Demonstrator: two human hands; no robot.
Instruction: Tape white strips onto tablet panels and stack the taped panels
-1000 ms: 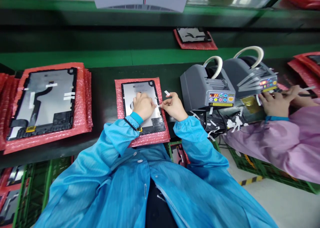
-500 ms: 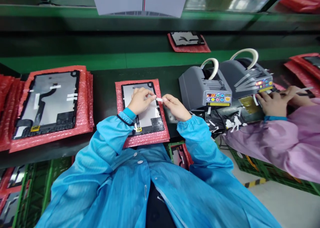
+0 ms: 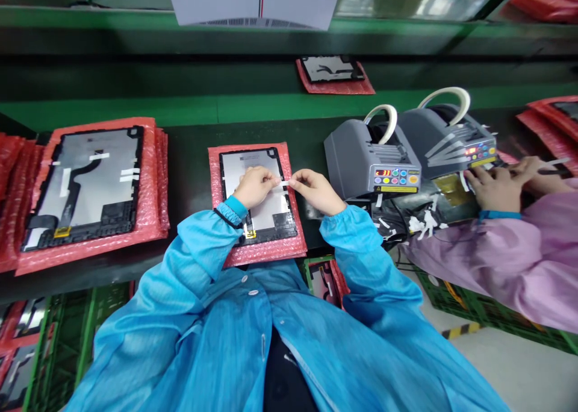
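A tablet screen panel [image 3: 275,210], silver with a black frame, lies back side up on a red bubble-wrap bag [image 3: 266,254] in front of me. Over its right edge I hold a short strip of white tape [image 3: 284,184] between both hands. My left hand [image 3: 255,186] reaches across the panel, its fingertips pinched on the strip's left end. From the right, my right hand [image 3: 317,190] pinches the other end between thumb and finger. A black flex cable with a yellow patch [image 3: 250,234] shows at the panel's lower left, partly under my left wrist.
Two grey tape dispensers [image 3: 371,159] stand to the right, with tape scraps [image 3: 423,224] before them. A co-worker's hand [image 3: 497,186] is beside the farther one. Another panel on red bags [image 3: 93,183] lies left; one more panel [image 3: 332,68] sits at the back. Green crates stand below.
Both hands have shifted slightly down, bringing the tape strip nearer the panel's right edge. The strip now lies more level between my fingers.
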